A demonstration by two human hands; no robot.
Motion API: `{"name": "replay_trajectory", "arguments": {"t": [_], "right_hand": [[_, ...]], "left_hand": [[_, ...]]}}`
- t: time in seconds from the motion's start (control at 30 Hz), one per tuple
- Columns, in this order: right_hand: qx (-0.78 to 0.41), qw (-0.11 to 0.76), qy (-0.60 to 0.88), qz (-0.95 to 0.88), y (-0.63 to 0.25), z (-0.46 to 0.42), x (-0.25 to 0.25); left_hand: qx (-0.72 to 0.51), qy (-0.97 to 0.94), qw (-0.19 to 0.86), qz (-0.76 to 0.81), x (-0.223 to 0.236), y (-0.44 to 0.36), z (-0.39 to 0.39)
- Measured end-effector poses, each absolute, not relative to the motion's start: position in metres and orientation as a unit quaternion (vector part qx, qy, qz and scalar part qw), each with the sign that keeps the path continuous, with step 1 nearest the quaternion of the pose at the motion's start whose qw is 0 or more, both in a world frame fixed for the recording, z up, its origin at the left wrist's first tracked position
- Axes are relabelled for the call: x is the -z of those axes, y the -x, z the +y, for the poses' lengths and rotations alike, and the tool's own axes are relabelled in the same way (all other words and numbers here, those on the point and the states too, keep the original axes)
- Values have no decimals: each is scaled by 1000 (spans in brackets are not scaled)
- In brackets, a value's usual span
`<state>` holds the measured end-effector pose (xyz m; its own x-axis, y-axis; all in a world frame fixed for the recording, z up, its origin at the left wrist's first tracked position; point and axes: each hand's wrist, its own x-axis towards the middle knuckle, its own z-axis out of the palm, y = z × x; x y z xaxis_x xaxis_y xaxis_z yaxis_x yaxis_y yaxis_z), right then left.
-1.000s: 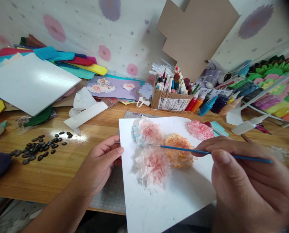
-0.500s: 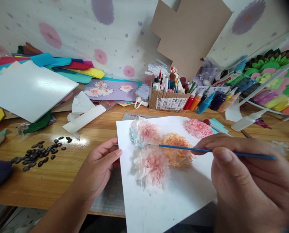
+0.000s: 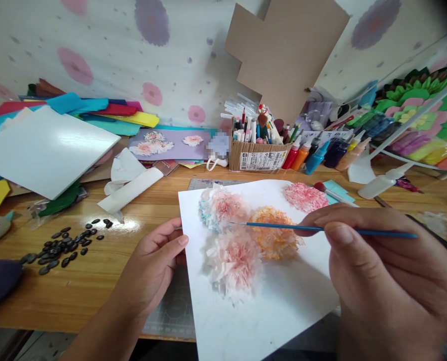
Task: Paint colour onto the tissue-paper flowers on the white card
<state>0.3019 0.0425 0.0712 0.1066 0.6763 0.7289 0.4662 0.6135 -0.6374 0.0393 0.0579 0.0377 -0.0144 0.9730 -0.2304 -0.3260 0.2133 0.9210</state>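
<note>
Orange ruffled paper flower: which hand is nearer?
Right. The right hand is at the right edge of the flower; the left hand is farther, left of it, holding the white paper sheet.

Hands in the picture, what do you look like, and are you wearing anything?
The person's bare human left hand has no glove, and no ring or bracelet shows. Its forearm is bare too, with no sleeve in view. The bare human right hand has no glove or visible ring; whether there's a sleeve farther down can't be told.

Blue paintbrush point(image 3: 276, 226), tip point(image 3: 240, 223) seemingly pale; white paper point(image 3: 272, 311); orange-tinged flower point(image 3: 278, 244).
</note>
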Motion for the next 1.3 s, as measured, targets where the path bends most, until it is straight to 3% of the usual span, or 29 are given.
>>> {"name": "replay_trajectory", "arguments": {"t": [0.93, 1.3], "right_hand": [[-44, 580, 412, -701, -304, 46, -73], [-69, 618, 458, -635, -302, 42, -72]], "left_hand": [[-541, -311, 605, 494, -33, -38, 58], [-547, -308, 606, 488, -31, -37, 59]]}}
